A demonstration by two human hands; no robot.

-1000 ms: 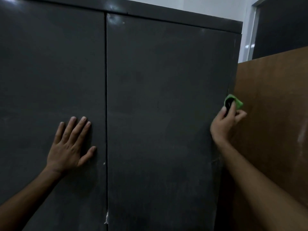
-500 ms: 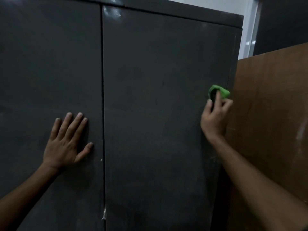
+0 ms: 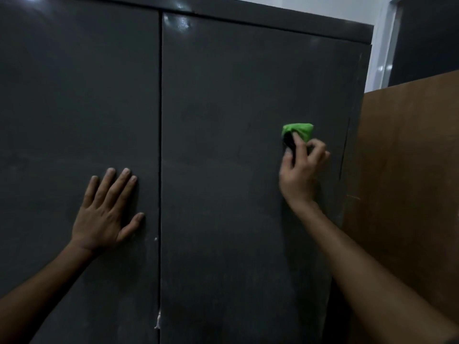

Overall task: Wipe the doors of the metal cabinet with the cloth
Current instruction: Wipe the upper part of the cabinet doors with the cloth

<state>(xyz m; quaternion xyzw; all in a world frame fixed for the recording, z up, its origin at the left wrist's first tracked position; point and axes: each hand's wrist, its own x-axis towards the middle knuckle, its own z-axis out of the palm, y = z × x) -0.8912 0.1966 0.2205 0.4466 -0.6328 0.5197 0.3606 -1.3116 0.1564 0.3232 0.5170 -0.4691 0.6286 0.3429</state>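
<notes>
A dark grey metal cabinet fills the view, with a left door [image 3: 74,108] and a right door [image 3: 236,145] meeting at a vertical seam. My left hand [image 3: 106,212] lies flat on the left door, fingers straight and spread, close to the seam. My right hand [image 3: 301,170] pinches a small bunched green cloth [image 3: 299,131] and holds it against the right door, a little inside that door's right edge at mid height. Part of the cloth is hidden under my fingers.
A brown wooden board [image 3: 409,170] stands right beside the cabinet on the right. Behind it are a white wall and a pale door frame [image 3: 382,58] with a dark opening. A bit of white debris hangs at the seam low down [image 3: 157,321].
My right hand has carried the green cloth leftward from the cabinet's right edge onto the face of the right door. The left hand stays flat on the left door.
</notes>
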